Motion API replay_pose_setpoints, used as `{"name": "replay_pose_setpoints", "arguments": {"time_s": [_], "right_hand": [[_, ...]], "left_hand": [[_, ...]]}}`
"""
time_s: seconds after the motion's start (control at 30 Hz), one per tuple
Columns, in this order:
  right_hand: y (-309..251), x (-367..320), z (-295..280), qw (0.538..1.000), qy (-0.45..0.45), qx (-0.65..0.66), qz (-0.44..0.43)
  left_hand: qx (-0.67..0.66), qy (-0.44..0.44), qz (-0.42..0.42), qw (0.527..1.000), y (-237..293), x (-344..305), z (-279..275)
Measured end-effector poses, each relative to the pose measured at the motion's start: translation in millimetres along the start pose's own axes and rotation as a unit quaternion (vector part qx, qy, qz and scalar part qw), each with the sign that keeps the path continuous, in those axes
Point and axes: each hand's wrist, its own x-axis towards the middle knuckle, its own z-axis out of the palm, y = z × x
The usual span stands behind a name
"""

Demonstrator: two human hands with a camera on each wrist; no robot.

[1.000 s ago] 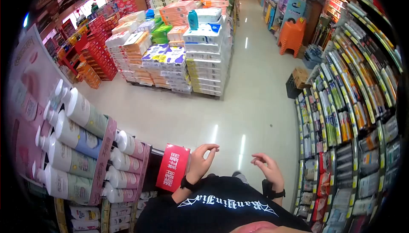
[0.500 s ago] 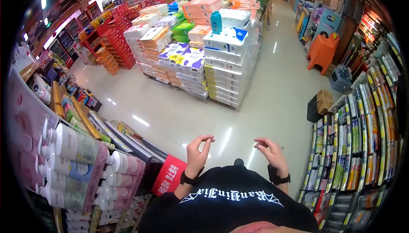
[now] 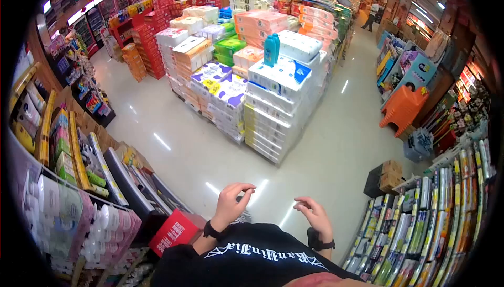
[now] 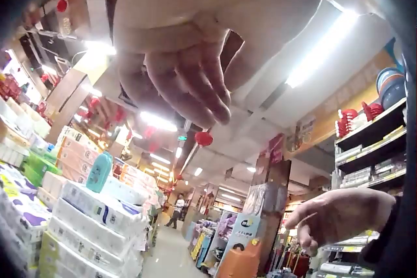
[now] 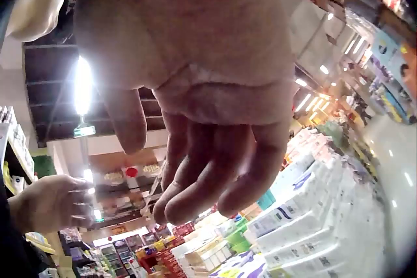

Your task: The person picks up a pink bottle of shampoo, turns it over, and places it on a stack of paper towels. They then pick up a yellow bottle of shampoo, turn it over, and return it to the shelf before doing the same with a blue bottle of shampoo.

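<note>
Both hands are held out over the shop floor in front of the person's body, with nothing in them. The left hand [image 3: 231, 203] has its fingers loosely bent; seen close up in its wrist view, the left palm and fingers [image 4: 189, 82] hang relaxed. The right hand [image 3: 315, 216] is raised a short way to the right, its fingers bent a little, and in the right wrist view the fingers [image 5: 202, 174] curl loosely around air. Ahead of both hands stands a big stack of tissue packs [image 3: 268, 129], topped by a teal bottle [image 3: 271, 49].
A red box with white lettering [image 3: 176, 233] sits by the left forearm, beside shelves of pump bottles [image 3: 58, 203]. Packed shelves [image 3: 420, 229] line the right. Farther off are orange stools [image 3: 403, 109], a dark crate [image 3: 374, 181] and a walking person [image 3: 370, 17].
The view has turned leftward and moved closer to the tissue stack. More of the left shelves shows, and the pump bottles drop to the lower left. Both hands stay raised and hold nothing.
</note>
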Motion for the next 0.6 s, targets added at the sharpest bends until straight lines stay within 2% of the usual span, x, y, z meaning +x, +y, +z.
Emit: {"name": "replay_pose_setpoints", "arguments": {"time_s": [0.13, 0.27, 0.4, 0.5, 0.6], "right_hand": [[-6.3, 52.1, -3.4, 1.0, -0.005, -0.011, 0.018], [-14.6, 113.6, -5.8, 0.999, 0.035, -0.014, -0.003], [-48.3, 180.3, 0.7, 0.997, 0.063, -0.032, -0.01], [-52.3, 236.8, 10.7, 0.998, 0.049, 0.01, -0.037], [-63.7, 285.4, 23.2, 0.997, 0.053, -0.025, -0.048]], "left_hand": [[-0.031, -0.003, -0.011, 0.999, -20.7, 50.8, 3.8], [-0.062, 0.002, -0.012, 0.998, -60.2, 109.7, 2.9], [-0.065, 0.027, 0.012, 0.997, -71.5, 185.6, -28.6], [-0.066, 0.074, 0.029, 0.995, -100.2, 231.5, -49.6], [-0.062, 0.069, 0.001, 0.996, -126.0, 263.2, -64.0]]}}
